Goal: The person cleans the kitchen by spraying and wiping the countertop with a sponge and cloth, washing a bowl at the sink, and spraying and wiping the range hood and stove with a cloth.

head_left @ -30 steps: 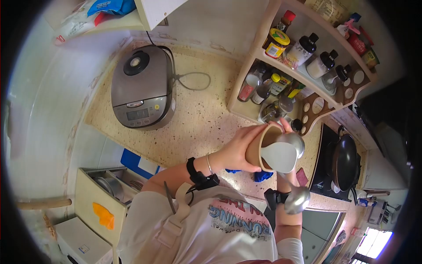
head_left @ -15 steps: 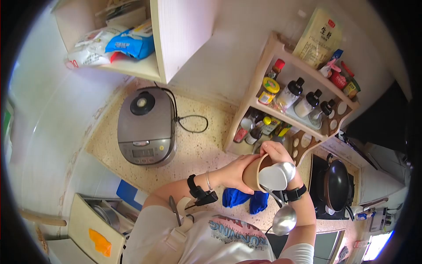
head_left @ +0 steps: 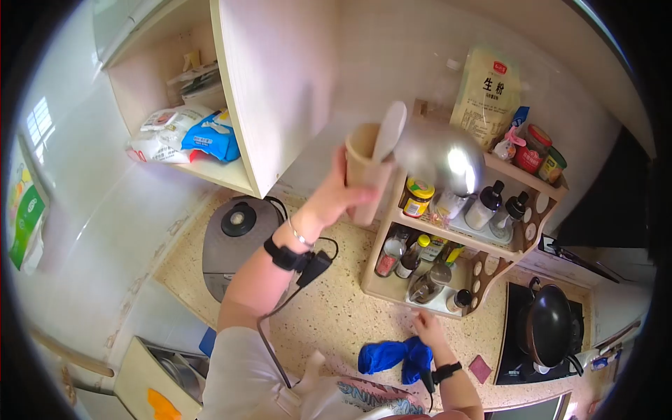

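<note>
My left hand (head_left: 332, 189) is raised in front of the wall and closed around a beige utensil holder (head_left: 362, 143). From the holder stick up a pale rice paddle (head_left: 390, 129) and a large shiny steel ladle (head_left: 448, 161), which partly covers the spice rack behind it. My right hand (head_left: 432, 330) is low over the counter, just below the rack's bottom edge. Its fingers look curled in, and I see nothing in them. A crumpled blue cloth (head_left: 383, 357) lies by the right wrist.
The wooden spice rack (head_left: 483, 245) carries several bottles and jars. A rice cooker (head_left: 238, 238) stands left on the speckled counter (head_left: 315, 308). An open wall cabinet (head_left: 241, 91) juts out at upper left. A black wok (head_left: 549, 325) sits on the stove at right.
My left hand has lifted the utensil holder up and left, towards the wall. The right hand has let go of it and dropped to the counter. The view has tilted upward.
</note>
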`<state>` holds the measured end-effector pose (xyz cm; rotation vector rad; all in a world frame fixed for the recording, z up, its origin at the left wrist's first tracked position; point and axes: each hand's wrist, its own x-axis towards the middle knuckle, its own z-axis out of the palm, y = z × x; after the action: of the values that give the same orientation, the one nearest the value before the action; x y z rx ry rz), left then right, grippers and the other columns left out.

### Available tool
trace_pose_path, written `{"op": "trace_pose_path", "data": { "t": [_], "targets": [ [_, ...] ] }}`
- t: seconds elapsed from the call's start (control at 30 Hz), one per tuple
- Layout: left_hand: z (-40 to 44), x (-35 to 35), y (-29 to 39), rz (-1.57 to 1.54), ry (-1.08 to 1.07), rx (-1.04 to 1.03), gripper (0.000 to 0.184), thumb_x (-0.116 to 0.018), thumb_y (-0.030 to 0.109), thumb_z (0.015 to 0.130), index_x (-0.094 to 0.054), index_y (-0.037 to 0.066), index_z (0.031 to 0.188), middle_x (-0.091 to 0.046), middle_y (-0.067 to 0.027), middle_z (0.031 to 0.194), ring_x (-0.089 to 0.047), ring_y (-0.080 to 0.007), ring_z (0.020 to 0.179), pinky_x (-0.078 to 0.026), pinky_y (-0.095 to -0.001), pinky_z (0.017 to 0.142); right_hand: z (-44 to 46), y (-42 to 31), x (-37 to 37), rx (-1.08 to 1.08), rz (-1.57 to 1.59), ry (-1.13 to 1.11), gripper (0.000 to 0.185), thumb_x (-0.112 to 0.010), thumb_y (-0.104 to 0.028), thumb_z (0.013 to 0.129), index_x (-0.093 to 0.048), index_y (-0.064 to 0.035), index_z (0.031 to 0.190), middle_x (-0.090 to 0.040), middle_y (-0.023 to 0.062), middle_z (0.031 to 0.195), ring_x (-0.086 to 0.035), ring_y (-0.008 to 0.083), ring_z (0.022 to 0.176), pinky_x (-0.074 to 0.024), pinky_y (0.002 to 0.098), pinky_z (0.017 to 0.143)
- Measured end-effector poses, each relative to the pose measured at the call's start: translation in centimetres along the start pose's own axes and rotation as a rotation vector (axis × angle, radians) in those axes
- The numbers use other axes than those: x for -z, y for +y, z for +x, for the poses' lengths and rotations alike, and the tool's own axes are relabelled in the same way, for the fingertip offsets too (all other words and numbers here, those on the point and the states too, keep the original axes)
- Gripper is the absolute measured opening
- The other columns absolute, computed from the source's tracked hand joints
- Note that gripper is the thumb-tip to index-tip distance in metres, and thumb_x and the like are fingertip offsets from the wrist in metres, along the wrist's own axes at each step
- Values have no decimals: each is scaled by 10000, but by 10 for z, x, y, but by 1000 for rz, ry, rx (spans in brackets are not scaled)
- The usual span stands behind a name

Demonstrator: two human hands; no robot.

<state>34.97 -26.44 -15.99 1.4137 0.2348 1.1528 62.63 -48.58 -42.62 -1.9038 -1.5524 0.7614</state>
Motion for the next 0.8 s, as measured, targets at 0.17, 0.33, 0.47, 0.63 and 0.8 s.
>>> {"op": "trace_pose_path", "data": {
  "t": [0.17, 0.33, 0.47, 0.63, 0.8],
  "targets": [
    [72, 6, 16, 48, 112, -160, 822, -766, 177, 745, -220, 37, 1344, -461, -153, 1258, -476, -242, 1172, -455, -390, 950, -37, 72, -48, 226, -112, 166, 184, -592, -130, 810, -629, -59, 976, -626, 139, 849, -610, 308, 782, -497, 392, 708],
    [128, 17, -17, 184, 167, -164, 778, -758, 244, 777, -255, 37, 1334, -476, -159, 1234, -504, -243, 1139, -485, -400, 890, -46, 71, -52, 240, -213, 255, 177, -618, -137, 783, -633, -97, 955, -618, 127, 845, -604, 318, 817, -493, 408, 748],
    [145, 12, -38, 122, 177, -64, 842, -756, 327, 785, -235, 62, 1391, -479, -141, 1261, -477, -228, 1178, -455, -378, 923, -48, 73, -54, 216, -220, 242, 185, -607, -140, 789, -624, -109, 971, -610, 124, 876, -593, 321, 850, -486, 426, 755],
    [158, 21, -54, 127, 62, -82, 889, -732, 303, 813, -171, 85, 1469, -439, -104, 1358, -440, -203, 1227, -410, -375, 978, -46, 71, -54, 229, -187, 262, 177, -602, -134, 755, -630, -98, 926, -606, 137, 847, -585, 343, 825, -481, 438, 752],
    [156, 29, -61, 104, 12, 78, 847, -700, 286, 842, -166, 120, 1478, -420, -83, 1384, -426, -202, 1244, -416, -388, 967, -44, 75, -55, 223, -181, 237, 195, -595, -128, 745, -629, -104, 935, -605, 144, 852, -580, 352, 838, -477, 444, 759]
  ]
}}
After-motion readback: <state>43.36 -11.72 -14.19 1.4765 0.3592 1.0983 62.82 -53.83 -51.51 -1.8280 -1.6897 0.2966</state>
